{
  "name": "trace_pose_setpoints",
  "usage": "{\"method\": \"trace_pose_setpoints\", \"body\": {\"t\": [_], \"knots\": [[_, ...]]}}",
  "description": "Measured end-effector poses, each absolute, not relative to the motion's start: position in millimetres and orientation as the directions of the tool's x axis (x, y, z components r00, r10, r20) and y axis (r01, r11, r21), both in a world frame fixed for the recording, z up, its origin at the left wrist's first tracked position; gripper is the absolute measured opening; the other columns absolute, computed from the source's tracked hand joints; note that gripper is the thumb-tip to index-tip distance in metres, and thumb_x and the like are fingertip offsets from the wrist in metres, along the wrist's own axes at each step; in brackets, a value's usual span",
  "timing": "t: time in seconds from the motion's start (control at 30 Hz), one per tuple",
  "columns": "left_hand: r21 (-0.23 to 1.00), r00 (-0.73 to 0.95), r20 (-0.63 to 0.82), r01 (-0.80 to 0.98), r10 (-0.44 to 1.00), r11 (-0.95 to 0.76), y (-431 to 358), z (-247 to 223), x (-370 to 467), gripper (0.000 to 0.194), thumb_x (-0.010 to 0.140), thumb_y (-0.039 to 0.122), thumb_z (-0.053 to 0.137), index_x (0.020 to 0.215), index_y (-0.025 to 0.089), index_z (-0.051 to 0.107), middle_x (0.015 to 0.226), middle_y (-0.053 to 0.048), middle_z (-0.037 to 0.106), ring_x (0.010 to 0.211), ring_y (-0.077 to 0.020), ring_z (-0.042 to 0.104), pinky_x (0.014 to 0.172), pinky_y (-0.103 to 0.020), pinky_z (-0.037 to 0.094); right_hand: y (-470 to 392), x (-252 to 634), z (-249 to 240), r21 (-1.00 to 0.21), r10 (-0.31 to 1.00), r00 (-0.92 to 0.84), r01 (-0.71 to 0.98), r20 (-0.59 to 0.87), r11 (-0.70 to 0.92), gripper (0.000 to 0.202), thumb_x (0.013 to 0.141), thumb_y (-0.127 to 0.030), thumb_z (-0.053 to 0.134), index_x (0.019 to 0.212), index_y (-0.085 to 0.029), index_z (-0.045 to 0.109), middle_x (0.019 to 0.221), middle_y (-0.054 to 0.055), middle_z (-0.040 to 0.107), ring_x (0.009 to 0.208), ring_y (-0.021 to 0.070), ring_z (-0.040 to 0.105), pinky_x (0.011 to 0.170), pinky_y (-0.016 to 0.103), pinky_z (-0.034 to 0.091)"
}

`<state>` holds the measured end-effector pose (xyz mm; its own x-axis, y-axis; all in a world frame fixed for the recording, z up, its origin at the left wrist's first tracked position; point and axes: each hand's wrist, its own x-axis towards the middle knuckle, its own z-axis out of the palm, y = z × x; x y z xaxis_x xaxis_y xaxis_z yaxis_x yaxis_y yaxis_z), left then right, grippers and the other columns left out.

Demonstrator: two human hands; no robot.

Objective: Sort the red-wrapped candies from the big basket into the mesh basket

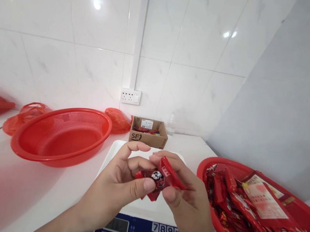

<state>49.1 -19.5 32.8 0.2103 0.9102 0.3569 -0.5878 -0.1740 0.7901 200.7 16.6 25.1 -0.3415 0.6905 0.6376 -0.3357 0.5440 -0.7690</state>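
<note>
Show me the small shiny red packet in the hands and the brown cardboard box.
Small shiny red packet [158, 178]: head view, on its printed emblem.
Brown cardboard box [150, 139]: head view, front wall.

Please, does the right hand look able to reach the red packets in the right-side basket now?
Probably yes: the right hand seems near the basket, and nothing visible covers the upper red packets. However, it holds a small red-wrapped piece together with the left hand.

The flat white surface [27, 185] carries a white-and-blue digital scale [142, 209], oval red plastic baskets [70, 141] on both sides of it, a small brown cardboard box [151, 139] behind it, and crumpled red plastic bags [116, 121] farther left.
</note>
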Motion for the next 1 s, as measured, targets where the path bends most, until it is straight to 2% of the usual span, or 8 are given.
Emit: {"method": "trace_pose_setpoints", "body": {"t": [0.13, 0.23, 0.33, 0.53, 0.63, 0.7, 0.77, 1.0], "knots": [[0.822, -0.029, 0.440, -0.390, 0.898, -0.415, -25, 28, 52, 0.035, 0.085, 0.019, 0.081, 0.111, 0.034, 0.065, 0.094, 0.006, 0.074, 0.083, -0.0093, 0.068, 0.072, -0.019, 0.055, 16, 201, 21, -0.782, 0.733, -0.291, -0.346, 0.615, 0.518, 0.033, 0.088, -0.053, 0.072, 0.117, -0.038, 0.073, 0.107, 0.002, 0.070, 0.094, 0.0174, 0.065, 0.064, 0.023, 0.056], [0.845, -0.143, 0.499, -0.139, 0.855, -0.517, -29, 23, 53, 0.034, 0.086, 0.020, 0.080, 0.111, 0.037, 0.065, 0.102, 0.006, 0.074, 0.093, -0.0117, 0.069, 0.082, -0.022, 0.055, 19, 202, 19, -0.727, 0.710, -0.198, -0.338, 0.676, 0.598, 0.014, 0.094, -0.041, 0.070, 0.106, -0.036, 0.077, 0.105, 0.000, 0.070, 0.097, 0.0141, 0.065, 0.077, 0.022, 0.057], [0.849, -0.144, 0.517, -0.040, 0.843, -0.527, -31, 21, 52, 0.032, 0.086, 0.024, 0.080, 0.112, 0.036, 0.064, 0.104, 0.004, 0.074, 0.096, -0.0135, 0.068, 0.082, -0.024, 0.053, 23, 203, 18, -0.682, 0.674, -0.153, -0.322, 0.722, 0.657, 0.012, 0.098, -0.031, 0.066, 0.098, -0.034, 0.077, 0.102, -0.001, 0.069, 0.102, 0.0123, 0.064, 0.089, 0.021, 0.053], [0.898, 0.184, 0.405, -0.263, 0.896, -0.352, -25, 29, 45, 0.035, 0.090, 0.046, 0.072, 0.117, 0.029, 0.057, 0.102, -0.001, 0.072, 0.093, -0.0162, 0.066, 0.084, -0.030, 0.049, 23, 204, 20, -0.664, 0.645, -0.171, -0.287, 0.744, 0.690, 0.012, 0.098, -0.033, 0.065, 0.095, -0.032, 0.077, 0.096, 0.000, 0.068, 0.098, 0.0139, 0.064, 0.088, 0.025, 0.054], [0.906, 0.311, 0.330, -0.370, 0.891, -0.206, -20, 32, 44, 0.032, 0.092, 0.046, 0.070, 0.112, 0.025, 0.058, 0.088, 0.000, 0.071, 0.088, -0.0147, 0.066, 0.083, -0.029, 0.048, 21, 203, 22, -0.676, 0.651, -0.191, -0.289, 0.735, 0.678, 0.013, 0.097, -0.036, 0.067, 0.092, -0.031, 0.078, 0.095, 0.002, 0.065, 0.092, 0.0162, 0.065, 0.073, 0.026, 0.058], [0.889, 0.332, 0.305, -0.435, 0.893, -0.142, -18, 33, 44, 0.027, 0.090, 0.041, 0.074, 0.107, 0.024, 0.060, 0.082, 0.002, 0.070, 0.082, -0.0126, 0.064, 0.080, -0.026, 0.047, 20, 202, 22, -0.700, 0.674, -0.213, -0.337, 0.708, 0.629, 0.013, 0.097, -0.036, 0.066, 0.092, -0.032, 0.078, 0.095, 0.002, 0.062, 0.081, 0.0154, 0.065, 0.057, 0.024, 0.057], [0.861, 0.334, 0.302, -0.497, 0.893, -0.105, -17, 33, 45, 0.026, 0.088, 0.036, 0.078, 0.105, 0.024, 0.062, 0.081, 0.002, 0.070, 0.080, -0.0116, 0.063, 0.080, -0.026, 0.047, 19, 201, 21, -0.719, 0.694, -0.233, -0.396, 0.681, 0.572, 0.012, 0.097, -0.035, 0.066, 0.094, -0.033, 0.077, 0.097, 0.002, 0.060, 0.070, 0.0127, 0.063, 0.050, 0.023, 0.055], [0.848, 0.365, 0.303, -0.525, 0.880, -0.074, -19, 32, 45, 0.027, 0.087, 0.035, 0.080, 0.106, 0.025, 0.062, 0.082, 0.003, 0.070, 0.081, -0.0114, 0.064, 0.080, -0.026, 0.046, 19, 201, 18, -0.730, 0.705, -0.267, -0.456, 0.657, 0.508, 0.013, 0.098, -0.036, 0.064, 0.094, -0.030, 0.076, 0.101, 0.002, 0.060, 0.061, 0.0094, 0.061, 0.050, 0.023, 0.058]]}}
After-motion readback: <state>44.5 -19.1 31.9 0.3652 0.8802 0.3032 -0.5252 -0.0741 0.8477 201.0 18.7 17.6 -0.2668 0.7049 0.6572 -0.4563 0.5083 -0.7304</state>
